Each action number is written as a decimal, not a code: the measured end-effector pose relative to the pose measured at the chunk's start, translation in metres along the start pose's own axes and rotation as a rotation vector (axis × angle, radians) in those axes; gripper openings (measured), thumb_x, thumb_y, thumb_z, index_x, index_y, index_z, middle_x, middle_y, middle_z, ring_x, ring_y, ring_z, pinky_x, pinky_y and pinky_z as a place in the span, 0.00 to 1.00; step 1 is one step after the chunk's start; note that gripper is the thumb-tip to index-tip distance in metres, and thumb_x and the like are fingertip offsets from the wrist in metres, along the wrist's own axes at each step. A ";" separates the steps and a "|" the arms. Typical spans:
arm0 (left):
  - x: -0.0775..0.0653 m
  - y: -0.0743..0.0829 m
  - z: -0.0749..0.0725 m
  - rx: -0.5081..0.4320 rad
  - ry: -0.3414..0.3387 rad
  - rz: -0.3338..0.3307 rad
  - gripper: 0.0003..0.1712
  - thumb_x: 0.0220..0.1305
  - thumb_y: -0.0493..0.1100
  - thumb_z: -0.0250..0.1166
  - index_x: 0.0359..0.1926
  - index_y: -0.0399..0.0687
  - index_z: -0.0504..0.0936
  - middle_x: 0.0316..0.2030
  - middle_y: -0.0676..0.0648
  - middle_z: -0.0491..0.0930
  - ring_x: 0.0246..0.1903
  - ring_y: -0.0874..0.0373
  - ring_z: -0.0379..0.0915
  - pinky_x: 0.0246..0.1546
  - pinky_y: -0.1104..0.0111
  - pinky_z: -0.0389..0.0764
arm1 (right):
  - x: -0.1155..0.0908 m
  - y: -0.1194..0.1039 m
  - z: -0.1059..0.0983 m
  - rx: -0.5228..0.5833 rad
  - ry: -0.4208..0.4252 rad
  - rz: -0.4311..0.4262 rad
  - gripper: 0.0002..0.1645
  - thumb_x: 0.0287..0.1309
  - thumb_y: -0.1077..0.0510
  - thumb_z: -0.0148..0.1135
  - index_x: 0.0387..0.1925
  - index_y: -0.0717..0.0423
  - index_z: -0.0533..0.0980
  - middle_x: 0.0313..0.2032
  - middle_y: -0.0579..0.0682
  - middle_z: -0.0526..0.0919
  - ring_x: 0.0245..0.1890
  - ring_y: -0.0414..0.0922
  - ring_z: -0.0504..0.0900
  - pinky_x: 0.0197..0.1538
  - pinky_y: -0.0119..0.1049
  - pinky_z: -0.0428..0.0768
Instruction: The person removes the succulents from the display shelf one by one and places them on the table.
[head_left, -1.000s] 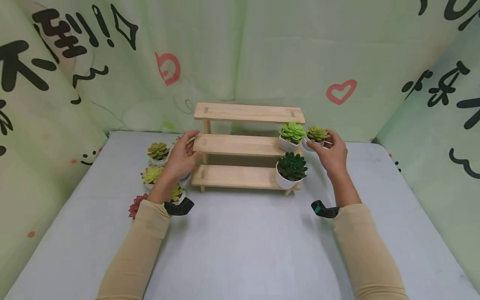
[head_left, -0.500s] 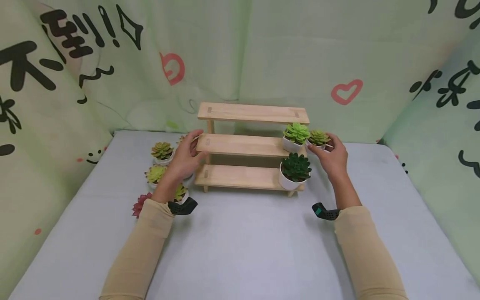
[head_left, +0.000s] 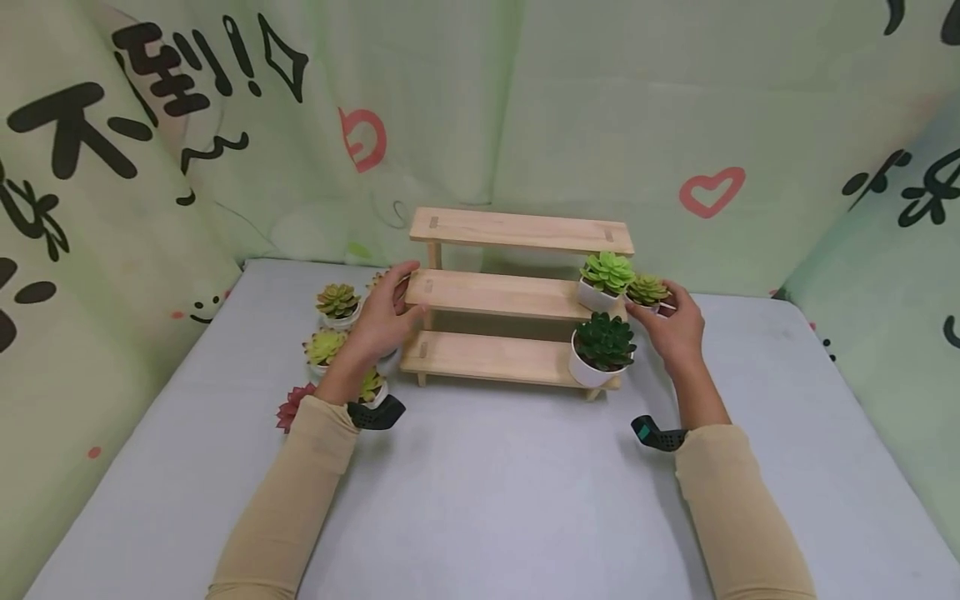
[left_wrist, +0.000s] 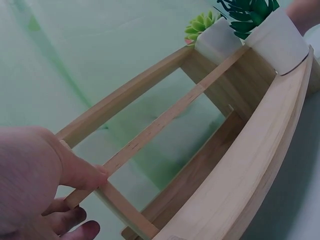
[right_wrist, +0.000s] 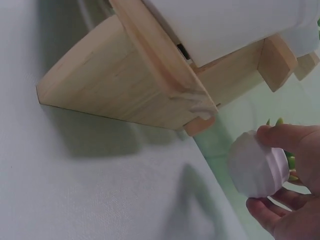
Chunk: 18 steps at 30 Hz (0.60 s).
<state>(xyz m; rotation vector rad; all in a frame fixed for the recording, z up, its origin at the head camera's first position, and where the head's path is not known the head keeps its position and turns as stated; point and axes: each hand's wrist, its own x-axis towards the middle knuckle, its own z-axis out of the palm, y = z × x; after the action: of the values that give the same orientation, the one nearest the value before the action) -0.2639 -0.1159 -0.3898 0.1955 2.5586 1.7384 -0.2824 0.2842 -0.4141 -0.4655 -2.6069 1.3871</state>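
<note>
A three-tier wooden stand (head_left: 495,293) stands on the table. My left hand (head_left: 384,315) grips the left end of its middle board, thumb on top and fingers beneath in the left wrist view. My right hand (head_left: 678,325) holds a small potted succulent (head_left: 647,292) by its white pot, off the table beside the stand's right end. In the right wrist view the pot (right_wrist: 257,165) tilts, its base toward the camera. A bright green succulent (head_left: 606,275) sits at the right of the middle board. Below it, a dark green succulent (head_left: 603,343) sits on the lowest board.
Left of the stand, several potted succulents stand on the table, among them a yellow-green one (head_left: 324,346), a brownish-green one (head_left: 337,300) and a red one (head_left: 294,406). My left forearm partly hides some. A printed curtain (head_left: 600,125) hangs behind the table (head_left: 510,500).
My right hand has brought its succulent slightly lower and closer to the stand's right end. My left hand keeps its grip on the middle board. The head view has turned slightly left.
</note>
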 end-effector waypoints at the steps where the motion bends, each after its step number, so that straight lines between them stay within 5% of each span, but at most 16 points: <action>1: 0.000 0.000 0.000 -0.001 -0.001 0.000 0.37 0.69 0.35 0.57 0.74 0.51 0.54 0.75 0.44 0.48 0.75 0.51 0.46 0.73 0.57 0.60 | 0.001 0.001 0.001 -0.003 0.000 -0.002 0.48 0.58 0.40 0.63 0.74 0.47 0.54 0.69 0.57 0.63 0.66 0.55 0.67 0.64 0.50 0.73; 18: 0.003 -0.002 0.000 -0.050 0.002 0.004 0.35 0.69 0.37 0.57 0.73 0.49 0.55 0.75 0.45 0.50 0.75 0.52 0.45 0.74 0.59 0.58 | 0.007 0.014 0.005 -0.022 0.010 0.002 0.44 0.60 0.45 0.63 0.73 0.49 0.56 0.69 0.59 0.65 0.66 0.56 0.68 0.65 0.51 0.72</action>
<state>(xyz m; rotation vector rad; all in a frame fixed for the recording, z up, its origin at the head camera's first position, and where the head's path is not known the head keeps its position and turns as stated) -0.2667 -0.1163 -0.3914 0.1972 2.5152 1.8026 -0.2880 0.2900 -0.4286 -0.4766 -2.6173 1.3538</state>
